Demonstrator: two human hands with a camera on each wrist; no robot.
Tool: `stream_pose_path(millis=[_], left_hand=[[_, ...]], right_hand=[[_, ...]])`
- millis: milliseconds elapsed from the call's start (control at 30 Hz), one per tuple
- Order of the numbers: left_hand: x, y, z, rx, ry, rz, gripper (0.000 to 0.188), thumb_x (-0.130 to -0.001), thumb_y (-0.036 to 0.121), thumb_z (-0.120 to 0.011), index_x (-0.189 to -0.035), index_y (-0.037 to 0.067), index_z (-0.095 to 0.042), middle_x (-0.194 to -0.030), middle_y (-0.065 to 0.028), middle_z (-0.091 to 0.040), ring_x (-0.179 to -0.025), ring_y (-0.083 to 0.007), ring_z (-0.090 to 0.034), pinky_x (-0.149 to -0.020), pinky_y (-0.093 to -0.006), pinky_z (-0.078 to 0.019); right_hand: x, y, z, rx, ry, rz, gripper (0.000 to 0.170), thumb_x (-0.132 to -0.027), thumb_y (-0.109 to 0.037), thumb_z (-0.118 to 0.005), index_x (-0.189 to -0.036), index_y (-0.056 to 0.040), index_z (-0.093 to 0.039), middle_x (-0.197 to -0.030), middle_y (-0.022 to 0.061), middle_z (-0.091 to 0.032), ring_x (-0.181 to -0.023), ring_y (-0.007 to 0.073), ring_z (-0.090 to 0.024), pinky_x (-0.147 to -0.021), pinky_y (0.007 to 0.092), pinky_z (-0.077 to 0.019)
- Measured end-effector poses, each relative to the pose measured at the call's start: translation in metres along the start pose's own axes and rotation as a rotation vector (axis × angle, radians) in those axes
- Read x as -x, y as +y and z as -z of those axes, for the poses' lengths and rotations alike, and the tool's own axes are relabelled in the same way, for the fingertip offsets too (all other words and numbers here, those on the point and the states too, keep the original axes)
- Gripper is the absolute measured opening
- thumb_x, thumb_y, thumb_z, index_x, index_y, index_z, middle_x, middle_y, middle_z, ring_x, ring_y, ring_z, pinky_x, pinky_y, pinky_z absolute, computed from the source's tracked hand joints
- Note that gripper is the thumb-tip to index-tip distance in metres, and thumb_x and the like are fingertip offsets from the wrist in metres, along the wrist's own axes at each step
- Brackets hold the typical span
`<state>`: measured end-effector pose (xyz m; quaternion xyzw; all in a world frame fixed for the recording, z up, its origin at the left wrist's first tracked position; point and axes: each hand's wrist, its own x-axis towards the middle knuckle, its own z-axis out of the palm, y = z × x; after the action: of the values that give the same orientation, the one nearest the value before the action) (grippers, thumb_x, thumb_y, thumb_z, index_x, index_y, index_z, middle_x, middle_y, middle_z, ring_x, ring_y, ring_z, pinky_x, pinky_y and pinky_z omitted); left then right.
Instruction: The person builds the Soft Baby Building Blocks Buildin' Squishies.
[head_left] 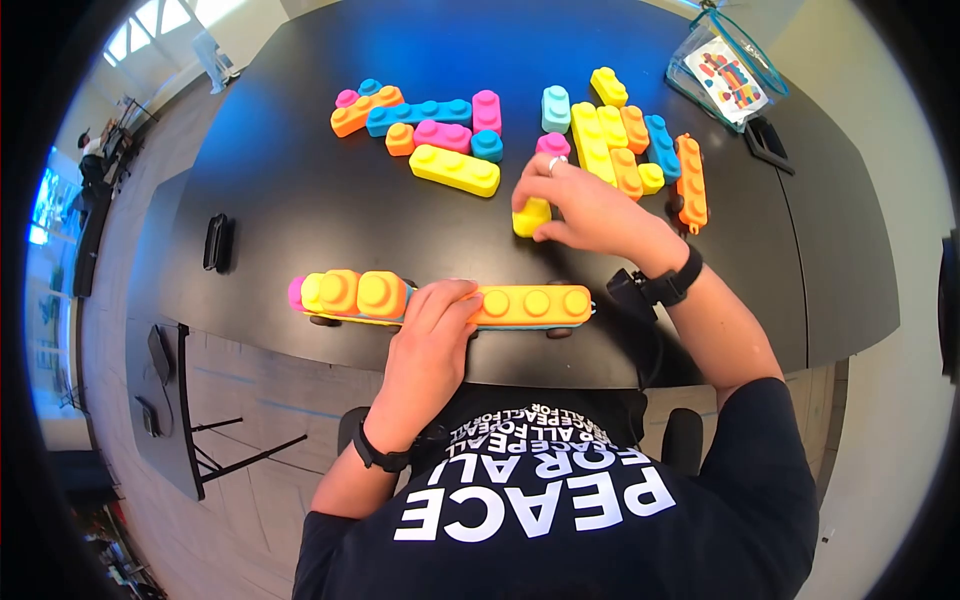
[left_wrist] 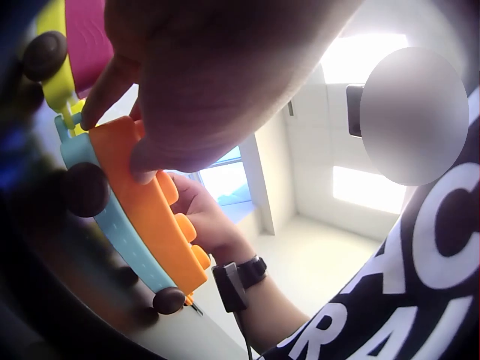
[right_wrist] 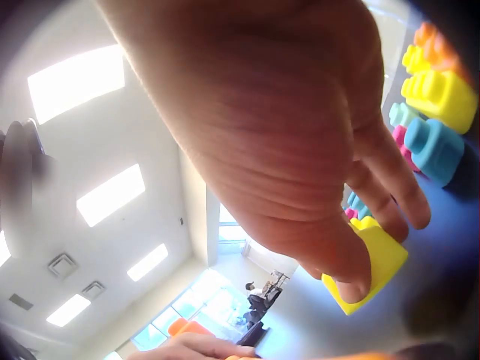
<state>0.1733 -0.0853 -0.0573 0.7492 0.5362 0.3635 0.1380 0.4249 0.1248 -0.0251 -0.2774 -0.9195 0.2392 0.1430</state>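
Observation:
A wheeled block train stands near the table's front edge, its right car a light blue base with a long orange block (head_left: 535, 304) on top. My left hand (head_left: 430, 325) grips that orange block (left_wrist: 142, 195) at its left end, thumb and fingers on its sides. The left car carries yellow, orange and pink blocks (head_left: 340, 292). Farther back, my right hand (head_left: 600, 210) pinches a yellow block (head_left: 532, 217) between thumb and fingers; in the right wrist view the thumb lies on the near side of this yellow block (right_wrist: 379, 262).
Loose yellow, blue, pink and orange blocks (head_left: 455, 170) lie at the back left, more (head_left: 593, 145) at the back right. An orange block car (head_left: 690, 185) stands at the right. A clear bag (head_left: 728, 80) is behind it, a black case (head_left: 217, 242) at the left.

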Motion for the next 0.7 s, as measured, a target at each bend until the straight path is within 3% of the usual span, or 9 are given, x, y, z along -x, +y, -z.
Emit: stream_pose_path(millis=[67, 167, 267, 367, 467, 567, 700], left_hand=[[-0.001, 0.002, 0.000, -0.004, 0.000, -0.004, 0.041, -0.093, -0.010, -0.079, -0.133, -0.001, -0.078, -0.144, -0.0161, -0.076, -0.136, -0.0419, -0.072, -0.116, -0.0493, -0.0597], [-0.002, 0.002, -0.002, -0.044, 0.028, -0.044, 0.038, -0.092, -0.009, -0.082, -0.129, -0.001, -0.077, -0.140, -0.0126, -0.075, -0.134, -0.0379, -0.072, -0.109, -0.0475, -0.0629], [-0.001, 0.001, -0.002, -0.002, 0.008, -0.012, 0.041, -0.093, -0.011, -0.079, -0.132, -0.001, -0.078, -0.144, -0.0162, -0.076, -0.135, -0.0419, -0.072, -0.115, -0.0495, -0.0600], [0.000, 0.001, -0.003, -0.001, 0.014, -0.010, 0.040, -0.093, -0.010, -0.080, -0.132, -0.001, -0.078, -0.144, -0.0162, -0.076, -0.135, -0.0419, -0.072, -0.115, -0.0495, -0.0602], [0.000, 0.002, -0.003, -0.002, 0.020, -0.007, 0.040, -0.093, -0.010, -0.080, -0.132, -0.001, -0.078, -0.144, -0.0162, -0.076, -0.135, -0.0418, -0.073, -0.115, -0.0496, -0.0606], [0.000, 0.002, -0.004, -0.003, 0.011, -0.003, 0.040, -0.093, -0.009, -0.080, -0.132, -0.001, -0.078, -0.144, -0.0160, -0.076, -0.135, -0.0417, -0.073, -0.115, -0.0495, -0.0608], [0.001, 0.002, -0.004, -0.002, 0.015, 0.001, 0.040, -0.093, -0.010, -0.080, -0.132, -0.001, -0.078, -0.144, -0.0159, -0.076, -0.135, -0.0418, -0.073, -0.115, -0.0495, -0.0608]], right_hand=[[-0.005, 0.004, -0.001, 0.092, 0.059, -0.035, 0.046, -0.087, -0.003, -0.097, -0.127, -0.0110, -0.075, -0.134, 0.0091, -0.068, -0.121, 0.0378, -0.073, -0.101, 0.0485, -0.0615], [-0.010, 0.009, -0.011, 0.197, 0.157, 0.022, 0.038, -0.089, -0.005, -0.095, -0.122, -0.0081, -0.077, -0.128, 0.0114, -0.067, -0.112, 0.0384, -0.075, -0.095, 0.0526, -0.0624], [-0.014, 0.019, -0.018, 0.392, 0.128, -0.058, 0.033, -0.093, -0.007, -0.093, -0.123, -0.0064, -0.079, -0.128, 0.0127, -0.068, -0.117, 0.0364, -0.076, -0.095, 0.0506, -0.0636], [-0.015, 0.018, -0.019, 0.414, 0.094, -0.042, 0.034, -0.096, -0.013, -0.092, -0.127, -0.0056, -0.081, -0.131, 0.0143, -0.071, -0.123, 0.0367, -0.076, -0.099, 0.0515, -0.0640], [-0.026, 0.008, -0.010, 0.473, -0.003, -0.108, 0.054, -0.097, -0.021, -0.095, -0.146, -0.0093, -0.078, -0.153, 0.0174, -0.071, -0.134, 0.0411, -0.073, -0.113, 0.0511, -0.0614], [-0.046, 0.005, -0.014, 0.389, 0.056, -0.086, 0.065, -0.098, -0.022, -0.094, -0.158, -0.0111, -0.071, -0.154, 0.0181, -0.071, -0.138, 0.0438, -0.071, -0.117, 0.0524, -0.0591], [-0.061, 0.010, -0.029, 0.339, 0.039, -0.069, 0.067, -0.098, -0.021, -0.094, -0.159, -0.0101, -0.067, -0.151, 0.0203, -0.071, -0.138, 0.0450, -0.070, -0.117, 0.0535, -0.0580]])
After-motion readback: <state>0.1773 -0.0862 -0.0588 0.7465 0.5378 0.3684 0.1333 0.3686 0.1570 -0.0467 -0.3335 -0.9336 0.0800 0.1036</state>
